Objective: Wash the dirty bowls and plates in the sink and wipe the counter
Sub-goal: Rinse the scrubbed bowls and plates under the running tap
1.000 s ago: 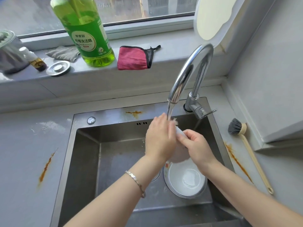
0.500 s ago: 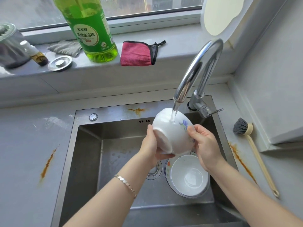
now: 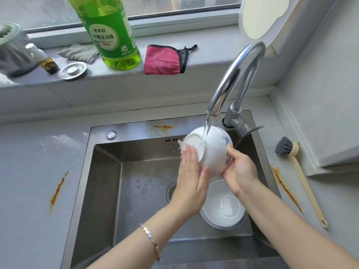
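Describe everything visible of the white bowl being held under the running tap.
The white bowl looks like glazed ceramic, with a small blue floral print on its outer wall and a raised foot ring. It is wet and tipped on its side above the sink, base facing left, opening hidden. Water from the faucet strikes its wall near the foot. The left hand lays flat fingers against the base; the right hand grips the rim side.
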The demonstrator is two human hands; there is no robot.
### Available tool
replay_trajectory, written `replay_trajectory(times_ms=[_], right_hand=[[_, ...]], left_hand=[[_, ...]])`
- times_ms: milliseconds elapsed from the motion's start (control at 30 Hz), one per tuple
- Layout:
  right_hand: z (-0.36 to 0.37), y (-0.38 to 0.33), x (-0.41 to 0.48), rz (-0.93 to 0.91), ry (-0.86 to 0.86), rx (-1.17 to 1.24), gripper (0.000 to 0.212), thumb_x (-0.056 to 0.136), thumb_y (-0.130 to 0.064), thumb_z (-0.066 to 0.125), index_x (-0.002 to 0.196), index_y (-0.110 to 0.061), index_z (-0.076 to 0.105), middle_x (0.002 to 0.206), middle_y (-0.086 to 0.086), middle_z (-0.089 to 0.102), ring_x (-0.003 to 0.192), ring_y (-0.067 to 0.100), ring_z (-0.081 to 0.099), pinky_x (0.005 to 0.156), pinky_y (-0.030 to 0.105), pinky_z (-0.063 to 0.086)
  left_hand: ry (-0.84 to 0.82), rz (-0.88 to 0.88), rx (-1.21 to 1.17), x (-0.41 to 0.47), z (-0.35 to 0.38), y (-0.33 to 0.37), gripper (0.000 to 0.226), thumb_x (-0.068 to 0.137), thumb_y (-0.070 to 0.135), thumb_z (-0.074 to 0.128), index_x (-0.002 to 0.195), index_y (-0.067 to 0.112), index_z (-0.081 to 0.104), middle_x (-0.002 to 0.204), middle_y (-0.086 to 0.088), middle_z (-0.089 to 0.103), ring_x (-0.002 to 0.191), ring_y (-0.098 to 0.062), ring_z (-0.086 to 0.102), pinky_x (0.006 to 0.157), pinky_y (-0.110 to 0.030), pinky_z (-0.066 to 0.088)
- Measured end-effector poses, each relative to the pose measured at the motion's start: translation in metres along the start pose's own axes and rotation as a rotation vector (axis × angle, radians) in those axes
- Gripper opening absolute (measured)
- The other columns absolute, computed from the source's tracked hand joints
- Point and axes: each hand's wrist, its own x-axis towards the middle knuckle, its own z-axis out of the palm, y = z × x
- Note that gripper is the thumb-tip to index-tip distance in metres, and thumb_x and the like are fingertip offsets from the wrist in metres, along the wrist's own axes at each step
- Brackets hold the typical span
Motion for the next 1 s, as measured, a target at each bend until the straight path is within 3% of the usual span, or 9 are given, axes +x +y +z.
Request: replay_trajectory(times_ms=[233, 300, 400, 467, 600, 700, 767, 833, 1000], right_hand=[[0.005, 0.005, -0.005, -0.126, 0.045, -0.141, 0.019, 0.095, -0.014, 0.047, 0.084, -0.006, 0.061, 0.076, 0.008, 0.066, 0.069, 0.017, 0.063, 0.068, 0.031, 0.051], [-0.001, 0.003, -0.003, -0.199, 0.043, -0.295, 0.025, 0.094, -0.014, 0.05, 0.071, -0.01, 0.057, 0.066, 0.006, 0.056, 0.064, 0.017, 0.053, 0.062, 0.029, 0.044], [-0.012, 0.002, -0.006, -0.371, -0.053, -0.661, 0.028, 0.09, -0.016, 0.057, 0.065, -0.007, 0.053, 0.059, 0.0, 0.043, 0.057, 0.008, 0.038, 0.056, 0.023, 0.031], [-0.019, 0.005, -0.011, -0.475, -0.229, -0.886, 0.034, 0.083, -0.028, 0.062, 0.067, 0.001, 0.052, 0.06, 0.001, 0.043, 0.058, 0.007, 0.036, 0.056, 0.022, 0.03], [-0.037, 0.011, -0.017, -0.707, -0.502, -1.315, 0.031, 0.078, -0.043, 0.055, 0.07, -0.014, 0.06, 0.07, -0.003, 0.055, 0.08, 0.009, 0.047, 0.086, 0.015, 0.035], [-0.048, 0.011, -0.018, -0.632, -0.253, -1.131, 0.033, 0.074, -0.05, 0.065, 0.103, -0.037, 0.059, 0.115, -0.015, 0.05, 0.116, -0.001, 0.039, 0.102, 0.013, 0.024], [-0.049, 0.007, -0.015, -0.205, -0.155, -0.714, 0.071, 0.068, -0.045, 0.074, 0.131, -0.03, 0.044, 0.128, -0.008, 0.048, 0.122, 0.008, 0.043, 0.103, 0.025, 0.034], [-0.053, 0.004, -0.01, 0.118, -0.296, -0.313, 0.089, 0.054, -0.046, 0.084, 0.132, -0.026, 0.047, 0.124, 0.003, 0.06, 0.109, 0.023, 0.058, 0.092, 0.037, 0.05], [-0.055, 0.006, -0.007, -0.005, -0.251, -0.359, 0.064, 0.05, -0.028, 0.081, 0.111, -0.028, 0.063, 0.104, 0.006, 0.067, 0.091, 0.027, 0.064, 0.064, 0.032, 0.057]], left_hand=[[0.029, -0.456, -0.514, 0.023, -0.009, 0.032, 0.057, 0.102, 0.04, 0.016, 0.15, 0.02, -0.008, 0.157, 0.003, -0.016, 0.144, -0.01, -0.013, 0.112, -0.027, -0.004], [-0.051, -0.508, -0.488, 0.02, -0.013, 0.033, 0.06, 0.098, 0.05, 0.017, 0.151, 0.022, 0.009, 0.158, -0.001, 0.01, 0.144, -0.02, 0.014, 0.118, -0.04, 0.012], [-0.102, -0.632, -0.605, 0.029, -0.041, 0.036, 0.057, 0.088, 0.064, 0.034, 0.124, 0.022, 0.05, 0.122, -0.008, 0.058, 0.109, -0.027, 0.058, 0.089, -0.046, 0.05], [-0.102, -0.722, -0.78, 0.035, -0.059, 0.038, 0.042, 0.085, 0.061, 0.049, 0.101, 0.022, 0.053, 0.106, -0.013, 0.062, 0.089, -0.03, 0.065, 0.072, -0.045, 0.057], [-0.129, -0.868, -0.836, 0.028, -0.062, 0.03, 0.03, 0.091, 0.036, 0.053, 0.109, 0.011, 0.048, 0.098, -0.02, 0.058, 0.069, -0.032, 0.063, 0.049, -0.043, 0.057], [-0.04, -0.717, -0.851, 0.02, -0.054, 0.013, 0.017, 0.094, 0.025, 0.047, 0.111, 0.02, 0.05, 0.109, -0.014, 0.057, 0.079, -0.032, 0.063, 0.047, -0.037, 0.054], [-0.041, -0.572, -0.889, 0.017, -0.054, 0.004, 0.023, 0.095, 0.024, 0.046, 0.117, 0.027, 0.051, 0.111, -0.005, 0.06, 0.084, -0.026, 0.065, 0.051, -0.033, 0.054], [-0.084, -0.483, -0.938, 0.013, -0.055, 0.0, 0.026, 0.096, 0.024, 0.044, 0.12, 0.031, 0.052, 0.111, 0.001, 0.064, 0.085, -0.019, 0.068, 0.054, -0.032, 0.054], [-0.158, -0.452, -0.896, 0.012, -0.054, -0.012, 0.034, 0.098, 0.043, 0.034, 0.132, 0.044, 0.043, 0.121, 0.012, 0.061, 0.102, -0.015, 0.065, 0.069, -0.041, 0.058]])
